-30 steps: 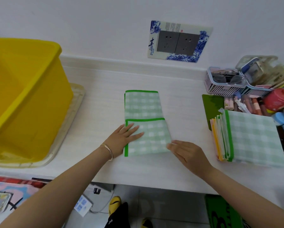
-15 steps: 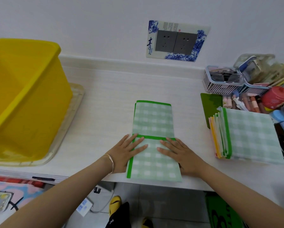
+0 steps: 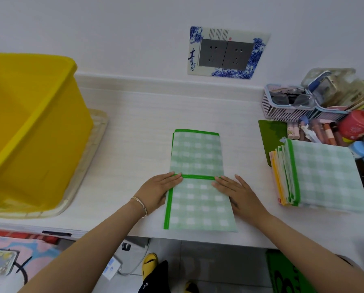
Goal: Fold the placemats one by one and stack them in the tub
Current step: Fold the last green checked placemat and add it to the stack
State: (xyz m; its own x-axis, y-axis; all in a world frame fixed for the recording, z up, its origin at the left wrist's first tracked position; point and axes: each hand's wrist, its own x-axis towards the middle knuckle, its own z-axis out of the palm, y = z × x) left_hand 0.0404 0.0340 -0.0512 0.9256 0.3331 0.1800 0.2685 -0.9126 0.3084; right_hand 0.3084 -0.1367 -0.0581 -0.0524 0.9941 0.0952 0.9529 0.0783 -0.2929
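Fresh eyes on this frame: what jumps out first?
The big yellow tub dominates the left of the counter. At centre, the left hand and right hand press flat on a half-folded green checked placemat. A stack of placemats waits to the right.

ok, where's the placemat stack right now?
Head view, right side of the table: the placemat stack lies just right of the right hand, in front of the white basket.
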